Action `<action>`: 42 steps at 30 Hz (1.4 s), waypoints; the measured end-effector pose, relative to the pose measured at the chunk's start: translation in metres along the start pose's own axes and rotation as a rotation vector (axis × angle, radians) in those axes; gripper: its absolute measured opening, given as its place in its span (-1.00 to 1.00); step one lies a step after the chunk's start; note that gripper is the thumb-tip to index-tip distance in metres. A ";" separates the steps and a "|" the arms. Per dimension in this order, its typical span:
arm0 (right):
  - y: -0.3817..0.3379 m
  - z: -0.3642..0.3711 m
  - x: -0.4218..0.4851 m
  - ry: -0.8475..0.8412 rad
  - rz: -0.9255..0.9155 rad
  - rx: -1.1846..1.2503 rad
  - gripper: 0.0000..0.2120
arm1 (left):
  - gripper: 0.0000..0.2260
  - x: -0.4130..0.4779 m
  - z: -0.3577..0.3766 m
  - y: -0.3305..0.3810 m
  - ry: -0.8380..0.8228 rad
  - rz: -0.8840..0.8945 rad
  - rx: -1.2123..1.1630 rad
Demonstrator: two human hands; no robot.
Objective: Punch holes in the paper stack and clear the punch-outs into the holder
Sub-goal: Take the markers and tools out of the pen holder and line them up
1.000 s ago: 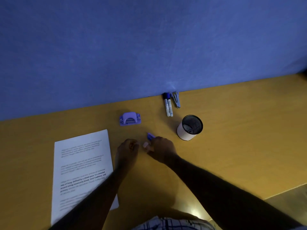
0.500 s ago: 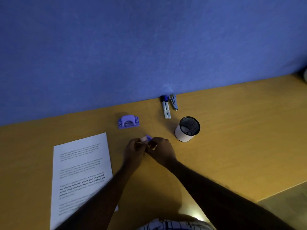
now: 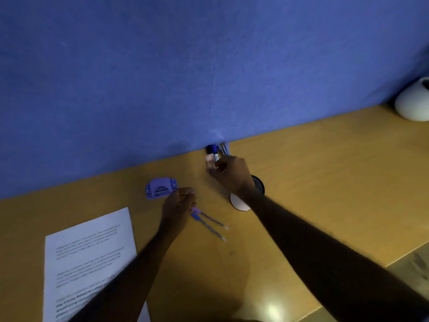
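— Blue fabric partition point(image 3: 209, 66) at back, yellow-wood desk point(image 3: 325, 182) in front. What's on it, L to R?

— Paper stack point(image 3: 88, 259) far left, lying flat, printed side up. Purple hole punch point(image 3: 160, 188) sits beyond its top-right corner, apart from it, no paper in it. So no punching begun yet, I'd say.

— Hands?

— Left hand point(image 3: 180, 203) is just right of the punch, fingers curled round the cap ends of two pens point(image 3: 209, 223), whose tips point back toward the person. Right hand point(image 3: 228, 173) is further back, by the markers point(image 3: 212, 150) that lie vs. the partition. Its fingertips pinch a small pale item point(image 3: 210, 162), too blurred to ID.

— Why are the pens out?

— Prob. emptying the holder point(image 3: 239, 203) so it can take the punch-outs. It's the mesh cup w/ a pale side, half hidden under the right wrist. Contents: can't tell.

— Any writing?

— Stack has text lines, some bold, but illegible. Markers carry labels, unreadable. No brand visible on the punch.

— Far right?

— White rounded object point(image 3: 413, 101), cropped at the edge.
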State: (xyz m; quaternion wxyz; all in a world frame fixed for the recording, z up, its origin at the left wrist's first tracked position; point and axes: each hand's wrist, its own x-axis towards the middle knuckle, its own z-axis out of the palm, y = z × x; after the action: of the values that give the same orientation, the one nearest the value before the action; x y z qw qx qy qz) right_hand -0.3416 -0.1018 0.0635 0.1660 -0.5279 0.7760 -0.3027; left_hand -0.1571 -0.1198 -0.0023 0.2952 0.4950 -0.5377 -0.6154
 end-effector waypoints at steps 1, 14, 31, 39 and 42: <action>0.004 -0.008 0.014 0.011 0.035 -0.025 -0.65 | -0.96 0.001 0.000 -0.001 -0.002 -0.002 0.002; 0.080 -0.013 0.092 -0.317 0.494 -0.117 -0.76 | -0.92 0.005 0.007 -0.018 -0.001 -0.061 0.123; 0.101 0.001 0.090 -0.345 0.571 -0.080 -0.73 | -0.95 0.007 0.006 -0.023 0.012 -0.054 0.168; 0.096 -0.008 0.090 -0.341 0.537 -0.167 -0.64 | -0.96 0.002 -0.002 -0.022 0.007 -0.069 0.154; 0.082 -0.015 0.093 -0.190 0.410 -0.351 -0.61 | -0.95 0.002 -0.009 -0.026 0.020 -0.055 0.208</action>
State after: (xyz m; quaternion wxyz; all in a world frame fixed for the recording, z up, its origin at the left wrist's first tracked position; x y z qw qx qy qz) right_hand -0.4457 -0.1614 0.0279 0.2016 -0.4067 0.8880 -0.0731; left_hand -0.1452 -0.1184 -0.0268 0.2305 0.5437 -0.5821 -0.5590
